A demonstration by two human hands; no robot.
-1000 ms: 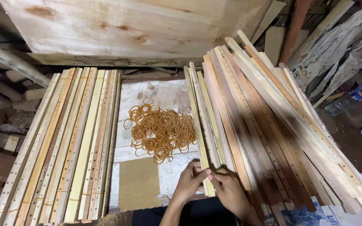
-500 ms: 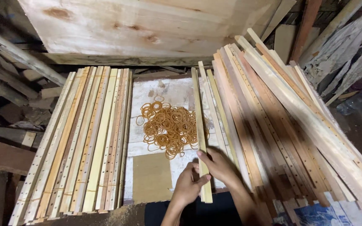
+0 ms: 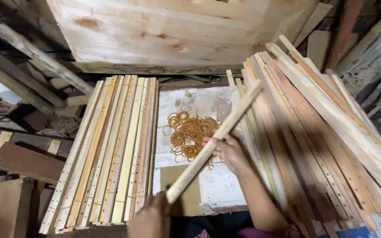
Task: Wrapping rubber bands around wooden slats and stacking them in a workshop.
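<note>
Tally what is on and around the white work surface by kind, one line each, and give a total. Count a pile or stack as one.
Wooden slat held in both hands: 1
Stacks of drilled wooden slats, one on the left and one on the right: 2
Pile of orange rubber bands: 1
Brown cardboard piece: 1
Large plywood sheet: 1
Total: 6
</note>
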